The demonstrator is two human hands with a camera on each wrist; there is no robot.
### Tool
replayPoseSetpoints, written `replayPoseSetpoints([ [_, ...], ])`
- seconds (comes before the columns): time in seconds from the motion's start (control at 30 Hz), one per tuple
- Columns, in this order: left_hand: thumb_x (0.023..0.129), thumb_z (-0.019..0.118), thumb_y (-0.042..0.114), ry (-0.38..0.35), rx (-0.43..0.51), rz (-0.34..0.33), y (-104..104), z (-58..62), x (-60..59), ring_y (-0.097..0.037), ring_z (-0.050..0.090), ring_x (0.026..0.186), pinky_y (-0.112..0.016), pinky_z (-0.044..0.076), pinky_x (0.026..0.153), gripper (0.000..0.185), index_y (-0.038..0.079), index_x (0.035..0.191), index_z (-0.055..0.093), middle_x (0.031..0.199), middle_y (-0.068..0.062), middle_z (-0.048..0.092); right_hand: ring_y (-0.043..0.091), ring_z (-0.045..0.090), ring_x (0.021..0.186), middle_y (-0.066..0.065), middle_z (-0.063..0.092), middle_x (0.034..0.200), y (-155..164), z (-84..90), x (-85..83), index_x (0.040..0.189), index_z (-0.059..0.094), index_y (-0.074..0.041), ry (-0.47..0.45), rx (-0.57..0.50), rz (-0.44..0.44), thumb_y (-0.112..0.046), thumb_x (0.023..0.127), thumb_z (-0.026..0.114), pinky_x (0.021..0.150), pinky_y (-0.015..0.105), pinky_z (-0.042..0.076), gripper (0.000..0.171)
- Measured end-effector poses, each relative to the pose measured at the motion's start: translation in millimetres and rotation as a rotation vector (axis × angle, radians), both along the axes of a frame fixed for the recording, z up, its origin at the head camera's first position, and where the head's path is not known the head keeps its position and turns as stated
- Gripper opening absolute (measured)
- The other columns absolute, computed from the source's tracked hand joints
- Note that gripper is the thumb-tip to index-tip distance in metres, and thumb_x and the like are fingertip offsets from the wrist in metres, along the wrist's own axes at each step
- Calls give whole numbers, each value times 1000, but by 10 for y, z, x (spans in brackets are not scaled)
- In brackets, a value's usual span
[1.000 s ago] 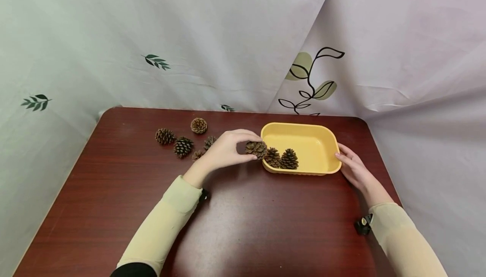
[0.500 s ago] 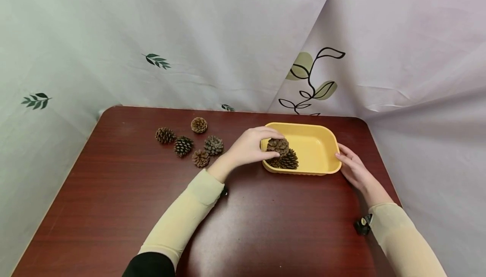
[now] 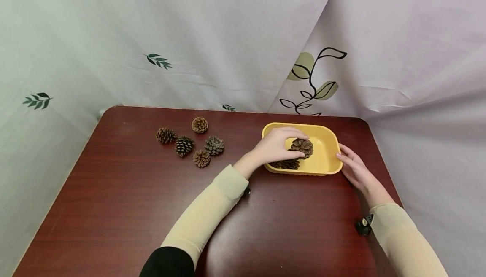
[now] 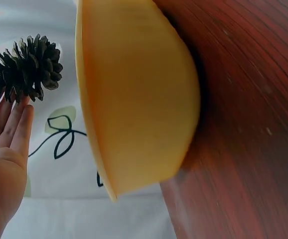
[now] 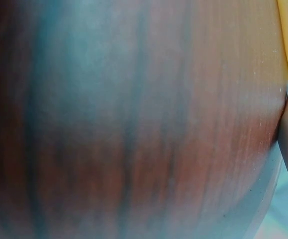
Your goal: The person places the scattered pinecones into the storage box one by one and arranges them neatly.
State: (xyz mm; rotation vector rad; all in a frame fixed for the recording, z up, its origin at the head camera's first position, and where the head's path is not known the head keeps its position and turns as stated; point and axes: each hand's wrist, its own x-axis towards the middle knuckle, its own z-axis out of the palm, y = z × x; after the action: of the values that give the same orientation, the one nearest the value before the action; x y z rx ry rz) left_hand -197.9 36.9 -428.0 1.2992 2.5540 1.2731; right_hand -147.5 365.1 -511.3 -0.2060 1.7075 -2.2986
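Left hand (image 3: 275, 148) grips a pine cone (image 3: 302, 147) over the yellow tray (image 3: 326, 135); right hand (image 3: 355, 167), fingers straight, steadies its end.

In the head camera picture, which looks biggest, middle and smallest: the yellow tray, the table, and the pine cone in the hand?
1. table, biggest.
2. yellow tray.
3. pine cone held by the left hand, smallest.
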Motion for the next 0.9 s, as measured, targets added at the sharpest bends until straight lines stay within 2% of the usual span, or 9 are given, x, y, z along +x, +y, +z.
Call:
replayPoseSetpoints([
  [0.4,90,87,29,-87,-59,5,323,-97,-120,-17,69,129,-18,49,114,45,12,131,76,134,-3,76,1,67,116,-11,70,130,-4,0,3,136,62,-21,2,-20,3,3,111,36,96,16,56,43],
  [0.67,92,86,28,-170,-66,7,496,-185,-136,-15,68,130,-12,46,113,45,11,132,76,134,-2,76,-1,67,119,-13,70,131,9,1,10,137,62,-23,-8,-7,8,2,112,34,97,15,56,45],
  [0.77,92,86,30,-178,-105,8,527,-210,-136,-12,67,131,-10,45,112,45,13,132,76,135,0,75,0,67,120,-11,70,132,4,-5,8,137,62,-22,-2,-18,11,3,112,33,98,15,56,46],
  [0.9,91,86,34,-152,-174,11,558,-235,-141,-10,67,130,-9,45,112,45,16,131,76,135,3,75,1,66,121,-11,70,133,-4,-7,6,138,61,-22,9,-28,16,4,112,32,98,15,56,47],
])
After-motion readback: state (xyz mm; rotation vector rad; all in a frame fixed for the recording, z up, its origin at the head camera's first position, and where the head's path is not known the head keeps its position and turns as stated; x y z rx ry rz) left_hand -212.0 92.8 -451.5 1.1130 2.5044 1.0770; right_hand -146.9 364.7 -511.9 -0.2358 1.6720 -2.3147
